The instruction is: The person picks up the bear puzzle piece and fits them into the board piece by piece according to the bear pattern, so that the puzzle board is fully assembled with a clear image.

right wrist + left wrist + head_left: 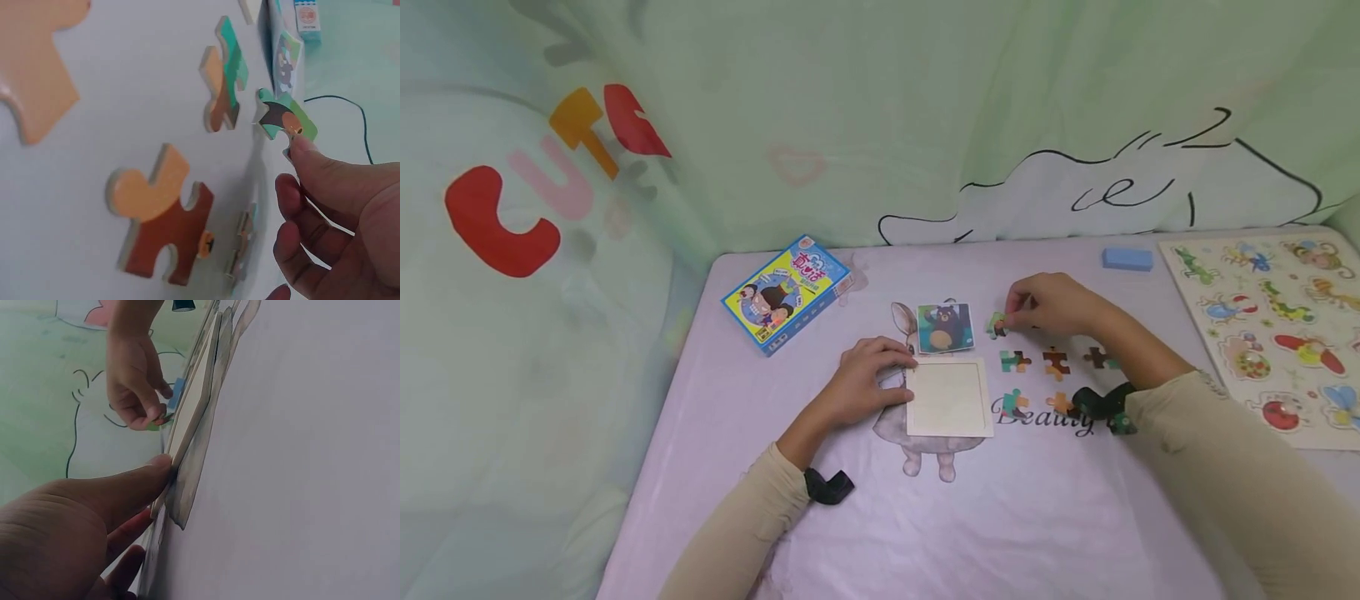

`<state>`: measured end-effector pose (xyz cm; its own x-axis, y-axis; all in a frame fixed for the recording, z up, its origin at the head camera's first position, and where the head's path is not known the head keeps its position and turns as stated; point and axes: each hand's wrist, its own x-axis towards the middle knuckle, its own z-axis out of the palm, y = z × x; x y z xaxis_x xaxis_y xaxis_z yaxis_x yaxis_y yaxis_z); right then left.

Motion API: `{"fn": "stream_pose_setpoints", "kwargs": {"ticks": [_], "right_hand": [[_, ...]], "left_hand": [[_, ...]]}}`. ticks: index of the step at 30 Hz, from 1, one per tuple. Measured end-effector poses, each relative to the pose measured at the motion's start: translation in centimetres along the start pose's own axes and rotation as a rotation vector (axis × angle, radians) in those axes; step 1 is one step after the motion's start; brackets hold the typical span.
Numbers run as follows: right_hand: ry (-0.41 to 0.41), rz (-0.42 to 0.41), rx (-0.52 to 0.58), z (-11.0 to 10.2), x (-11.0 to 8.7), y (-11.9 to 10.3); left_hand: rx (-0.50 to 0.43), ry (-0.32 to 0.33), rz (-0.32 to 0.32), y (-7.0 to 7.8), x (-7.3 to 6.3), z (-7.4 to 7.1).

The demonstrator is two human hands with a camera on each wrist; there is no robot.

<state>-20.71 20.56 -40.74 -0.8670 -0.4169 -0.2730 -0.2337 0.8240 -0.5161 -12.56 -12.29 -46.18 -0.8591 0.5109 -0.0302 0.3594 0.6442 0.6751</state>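
Observation:
My right hand pinches a green, dark and orange jigsaw piece between thumb and fingers, right of a square bear picture card. My left hand touches the left edge of a pale square puzzle tray, its thumb and index fingertip set apart along that edge. The tray's recess shows bare, just below the card. Loose pieces lie right of the tray, among them a teal and brown piece, a brown piece and an orange piece. My right wrist partly hides others.
A blue and yellow card box lies at the back left. At the back right is a blue block, beside a large wooden insect puzzle board. A green printed curtain hangs behind the table.

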Motion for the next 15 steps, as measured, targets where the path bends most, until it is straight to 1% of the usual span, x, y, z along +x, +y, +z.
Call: {"fn": "stream_pose_setpoints", "kwargs": {"ticks": [3, 8, 15], "right_hand": [[-0.006, -0.006, 0.019, -0.3, -0.3, -0.3], [-0.017, -0.036, 0.047, -0.3, -0.7, -1.2], [-0.057, -0.068, 0.142, 0.4, -1.3, -3.0]], "left_hand": [[-0.009, 0.008, 0.010, 0.1, 0.0, 0.0], [-0.008, 0.010, 0.003, 0.2, 0.0, 0.0], [-0.018, 0.018, 0.008, 0.2, 0.0, 0.0]]}}
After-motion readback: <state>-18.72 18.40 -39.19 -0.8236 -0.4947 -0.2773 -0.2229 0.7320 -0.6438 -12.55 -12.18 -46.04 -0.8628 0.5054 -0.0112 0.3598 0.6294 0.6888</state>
